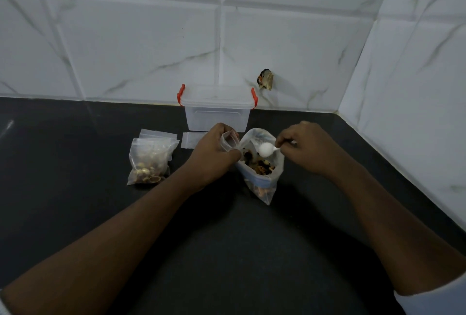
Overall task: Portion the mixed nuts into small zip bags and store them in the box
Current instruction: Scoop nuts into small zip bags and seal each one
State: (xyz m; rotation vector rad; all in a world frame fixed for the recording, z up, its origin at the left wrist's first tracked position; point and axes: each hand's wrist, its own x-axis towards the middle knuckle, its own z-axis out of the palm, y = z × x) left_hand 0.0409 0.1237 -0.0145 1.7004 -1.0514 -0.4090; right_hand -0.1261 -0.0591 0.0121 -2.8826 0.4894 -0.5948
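The left grip (214, 153) pinches a small zip bag (228, 141) open for filling. Beside it, the right grip (302, 148) holds a white spoon (266, 149) at the nut bag (261, 178) mouth.

left hand (214, 149): curled, pinching small zip bag (228, 139) | right hand (303, 147): knuckles up, pinching spoon (266, 150) handle | forearms: bare, converging from countertop (75, 188) near edge

Spoon (265, 149) over open nut bag (264, 180)

Spoon (265, 149) handle hidden within right hand (300, 146)
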